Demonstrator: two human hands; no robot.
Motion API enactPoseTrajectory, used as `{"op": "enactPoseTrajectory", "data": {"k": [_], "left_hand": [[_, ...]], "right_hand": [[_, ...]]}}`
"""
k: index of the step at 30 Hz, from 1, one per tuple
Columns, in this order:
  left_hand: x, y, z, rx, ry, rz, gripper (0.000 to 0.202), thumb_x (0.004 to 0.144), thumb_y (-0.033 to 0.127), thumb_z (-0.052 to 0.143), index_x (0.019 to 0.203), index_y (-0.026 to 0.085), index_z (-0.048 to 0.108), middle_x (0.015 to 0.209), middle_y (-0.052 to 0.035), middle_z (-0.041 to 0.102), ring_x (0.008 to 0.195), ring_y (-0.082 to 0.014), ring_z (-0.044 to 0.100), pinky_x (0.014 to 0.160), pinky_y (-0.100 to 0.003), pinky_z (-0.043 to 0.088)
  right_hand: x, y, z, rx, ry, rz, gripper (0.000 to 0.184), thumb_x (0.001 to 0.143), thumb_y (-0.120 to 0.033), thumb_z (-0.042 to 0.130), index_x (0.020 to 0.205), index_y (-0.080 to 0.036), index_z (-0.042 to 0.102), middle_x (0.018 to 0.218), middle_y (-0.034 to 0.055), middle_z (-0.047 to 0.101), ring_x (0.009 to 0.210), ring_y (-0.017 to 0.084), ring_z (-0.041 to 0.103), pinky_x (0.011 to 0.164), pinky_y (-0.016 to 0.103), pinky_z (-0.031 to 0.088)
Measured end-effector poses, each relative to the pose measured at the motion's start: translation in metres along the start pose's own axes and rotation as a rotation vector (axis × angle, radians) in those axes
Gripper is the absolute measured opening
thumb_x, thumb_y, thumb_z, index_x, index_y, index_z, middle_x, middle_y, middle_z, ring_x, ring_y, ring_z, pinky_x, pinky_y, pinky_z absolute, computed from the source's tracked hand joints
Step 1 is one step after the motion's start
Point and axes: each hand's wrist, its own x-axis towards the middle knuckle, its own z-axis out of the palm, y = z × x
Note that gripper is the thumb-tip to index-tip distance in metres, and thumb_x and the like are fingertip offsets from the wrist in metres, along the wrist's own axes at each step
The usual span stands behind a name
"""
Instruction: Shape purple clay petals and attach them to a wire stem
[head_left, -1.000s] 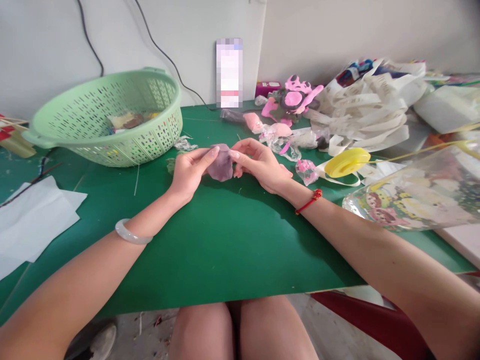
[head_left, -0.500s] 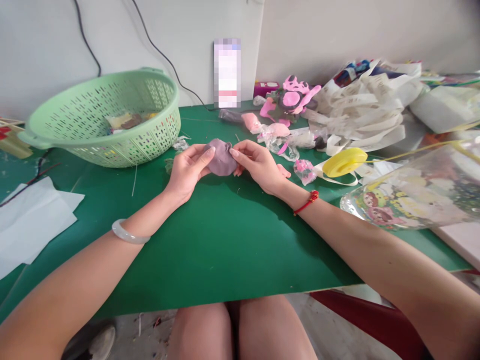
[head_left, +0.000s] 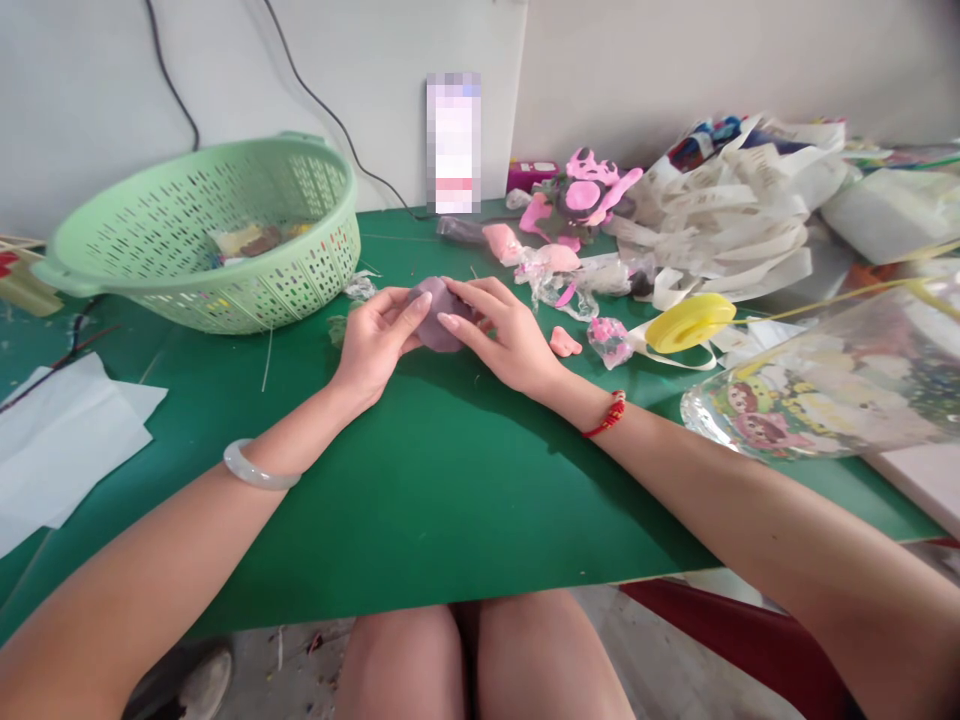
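Observation:
A flattened round piece of greyish-purple modelling clay (head_left: 439, 325) is held between both hands above the green table. My left hand (head_left: 382, 335) grips its left edge, thumb on the front face and fingers behind. On the other side, my right hand (head_left: 502, 330) has its thumb lying over the front and its fingers at the upper right edge, closed on the clay. Part of the clay is hidden by the right thumb and fingers. Just right of my right hand, a small pink clay piece (head_left: 565, 342) lies on the table.
A green perforated basket (head_left: 247, 300) stands at the left, with white paper sheets (head_left: 75, 440) nearer me. Wrapped pink clay (head_left: 502, 244), a pink figure (head_left: 589, 195), a yellow tape roll (head_left: 690, 324), a clear printed bag (head_left: 810, 390) and white strips (head_left: 750, 210) lie right. A phone (head_left: 454, 145) leans behind.
My right hand has shifted left over the clay, its thumb now across the front instead of pinching the upper right edge. The small pink piece is more exposed. My left hand keeps its hold.

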Motion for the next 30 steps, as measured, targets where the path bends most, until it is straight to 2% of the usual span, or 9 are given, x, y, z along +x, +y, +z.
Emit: {"op": "enactPoseTrajectory", "data": {"k": [2,6,9,12,16,24,30], "left_hand": [[0.0,0.001,0.001,-0.011,0.008,0.013,0.054,0.057,0.056,0.095,0.085,0.017,0.072,0.086,-0.0025,0.075,0.082,-0.0174,0.074,0.074,-0.03,0.065],[0.0,0.001,0.001,0.012,-0.002,0.019,0.052,0.056,0.056,0.096,0.083,0.017,0.073,0.083,-0.001,0.072,0.077,-0.0148,0.07,0.072,-0.028,0.064],[0.0,0.0,0.0,0.06,-0.036,0.024,0.052,0.057,0.057,0.096,0.085,0.018,0.075,0.084,-0.002,0.074,0.078,-0.0152,0.07,0.071,-0.027,0.062],[0.0,0.0,-0.001,0.084,-0.061,0.031,0.051,0.056,0.057,0.096,0.087,0.019,0.077,0.086,-0.0027,0.076,0.079,-0.0155,0.07,0.071,-0.027,0.06],[-0.002,0.0,-0.001,0.069,-0.087,0.025,0.047,0.061,0.057,0.094,0.084,0.019,0.078,0.083,-0.0018,0.075,0.077,-0.014,0.069,0.072,-0.026,0.059],[-0.003,0.002,0.001,0.104,-0.103,0.013,0.05,0.063,0.061,0.091,0.086,0.019,0.077,0.084,-0.0027,0.076,0.079,-0.0163,0.071,0.073,-0.028,0.061],[-0.003,0.002,0.001,0.102,-0.083,0.027,0.048,0.065,0.06,0.09,0.086,0.019,0.076,0.085,-0.0041,0.077,0.082,-0.0191,0.073,0.075,-0.031,0.063]], "right_hand": [[0.0,0.001,0.001,-0.057,-0.026,-0.026,0.057,0.098,-0.067,0.051,0.125,-0.019,0.067,0.116,0.0114,0.064,0.09,0.019,0.063,0.08,0.035,0.058],[0.001,0.003,0.004,-0.087,-0.012,-0.022,0.057,0.096,-0.071,0.051,0.102,-0.017,0.067,0.092,0.0065,0.063,0.077,0.016,0.058,0.071,0.031,0.052],[0.002,0.0,0.003,-0.05,0.013,0.034,0.057,0.095,-0.075,0.048,0.09,-0.019,0.059,0.08,0.0015,0.058,0.07,0.013,0.051,0.064,0.028,0.044],[0.002,-0.005,0.002,-0.002,-0.018,0.091,0.061,0.092,-0.079,0.047,0.075,-0.021,0.044,0.066,-0.0038,0.045,0.061,0.01,0.039,0.057,0.026,0.034],[0.003,-0.009,0.0,0.035,-0.025,0.099,0.067,0.09,-0.083,0.046,0.067,-0.022,0.031,0.062,-0.0054,0.034,0.06,0.009,0.03,0.056,0.027,0.027],[0.003,-0.009,-0.003,0.094,-0.035,0.167,0.07,0.089,-0.085,0.043,0.061,-0.021,0.04,0.055,-0.0032,0.045,0.058,0.01,0.04,0.055,0.026,0.033],[0.004,-0.007,-0.002,0.256,-0.019,0.282,0.067,0.087,-0.083,0.051,0.062,-0.021,0.045,0.054,-0.003,0.048,0.05,0.01,0.046,0.047,0.025,0.037]]}}
